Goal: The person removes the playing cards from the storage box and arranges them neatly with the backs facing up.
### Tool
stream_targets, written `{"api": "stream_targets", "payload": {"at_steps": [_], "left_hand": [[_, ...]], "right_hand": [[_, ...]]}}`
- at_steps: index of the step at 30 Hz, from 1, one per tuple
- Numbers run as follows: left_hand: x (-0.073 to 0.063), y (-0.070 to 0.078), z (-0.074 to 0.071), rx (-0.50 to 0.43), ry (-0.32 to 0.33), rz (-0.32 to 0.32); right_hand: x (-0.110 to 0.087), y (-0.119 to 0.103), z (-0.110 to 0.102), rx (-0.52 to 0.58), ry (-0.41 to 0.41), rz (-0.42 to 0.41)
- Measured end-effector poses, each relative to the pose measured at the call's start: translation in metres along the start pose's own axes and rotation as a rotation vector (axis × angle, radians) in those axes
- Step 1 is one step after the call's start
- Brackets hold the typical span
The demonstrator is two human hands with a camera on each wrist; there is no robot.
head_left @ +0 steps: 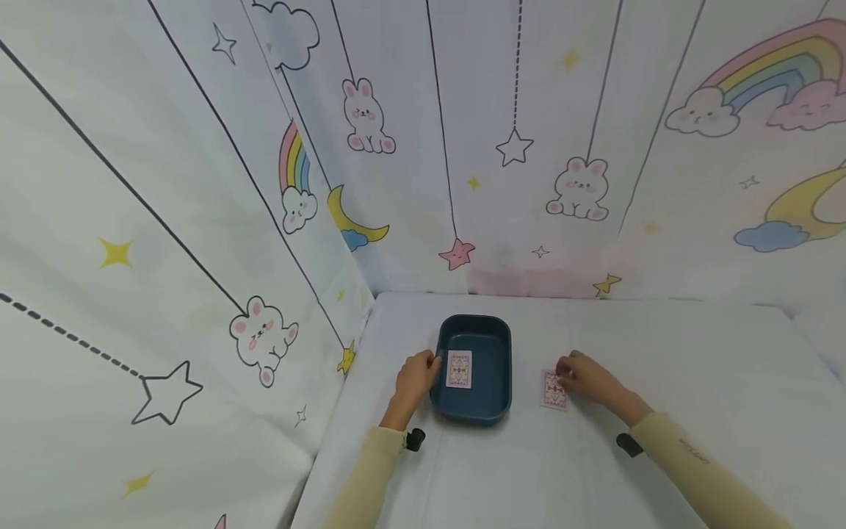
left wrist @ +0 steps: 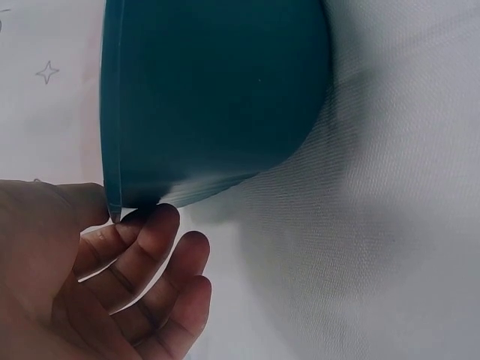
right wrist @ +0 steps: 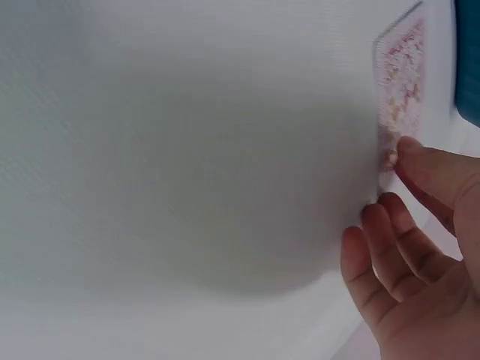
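Note:
A dark teal plastic bin (head_left: 490,382) stands in front of me, with one playing card (head_left: 459,369) lying face down inside on its left part. My left hand (head_left: 416,380) holds the bin's left rim. In the left wrist view the thumb is over the lip and the fingers curl below it. To the right of the bin, my right hand (head_left: 588,376) pinches the upper right corner of another playing card (head_left: 552,393), which has a red patterned back. In the right wrist view the thumb lies on that card's face; its underside is hidden.
A white cloth covers the table (head_left: 529,470). White sheets printed with rabbits, stars and rainbows form a left wall (head_left: 198,308) and a back wall (head_left: 502,213). Dark straps with small devices sit at both wrists.

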State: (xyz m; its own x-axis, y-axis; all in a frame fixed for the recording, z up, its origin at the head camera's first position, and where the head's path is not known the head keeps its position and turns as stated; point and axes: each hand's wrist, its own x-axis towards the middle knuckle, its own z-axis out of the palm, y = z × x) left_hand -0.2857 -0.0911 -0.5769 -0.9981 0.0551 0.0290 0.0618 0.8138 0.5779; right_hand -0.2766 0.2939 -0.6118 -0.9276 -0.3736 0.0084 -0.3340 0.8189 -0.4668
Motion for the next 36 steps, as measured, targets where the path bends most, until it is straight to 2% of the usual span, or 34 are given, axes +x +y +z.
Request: {"api": "stream_targets", "payload": {"at_steps": [6,8,11,14,17,21,24,29,34,36], "left_hand": [[0.0,0.0,-0.001,0.002,0.004,0.006],[0.0,-0.001,-0.002,0.0,0.005,0.005],[0.0,-0.002,-0.002,0.001,0.006,0.001],[0.001,-0.004,-0.002,0.007,0.007,-0.004],[0.002,-0.005,-0.001,0.0,0.01,0.004],[0.003,-0.005,0.002,-0.008,0.004,0.019],[0.004,-0.004,0.002,0.007,0.004,0.026],[0.003,-0.002,0.002,0.028,0.008,0.026],[0.004,-0.004,0.002,0.032,0.016,0.02],[0.004,-0.005,0.002,0.032,0.02,0.024]], "right_hand": [[0.009,-0.019,-0.016,-0.013,0.02,-0.003],[0.018,-0.031,-0.024,-0.014,0.037,-0.006],[0.038,-0.056,-0.032,-0.021,0.065,-0.058],[0.062,-0.085,-0.035,-0.028,0.055,-0.101],[0.087,-0.115,-0.033,-0.035,-0.004,-0.12],[0.116,-0.148,-0.023,-0.084,-0.144,-0.126],[0.133,-0.163,-0.009,-0.141,-0.256,-0.124],[0.146,-0.177,0.015,-0.253,-0.4,-0.032],[0.147,-0.189,0.029,-0.361,-0.443,0.027],[0.145,-0.193,0.031,-0.373,-0.442,0.036]]}}
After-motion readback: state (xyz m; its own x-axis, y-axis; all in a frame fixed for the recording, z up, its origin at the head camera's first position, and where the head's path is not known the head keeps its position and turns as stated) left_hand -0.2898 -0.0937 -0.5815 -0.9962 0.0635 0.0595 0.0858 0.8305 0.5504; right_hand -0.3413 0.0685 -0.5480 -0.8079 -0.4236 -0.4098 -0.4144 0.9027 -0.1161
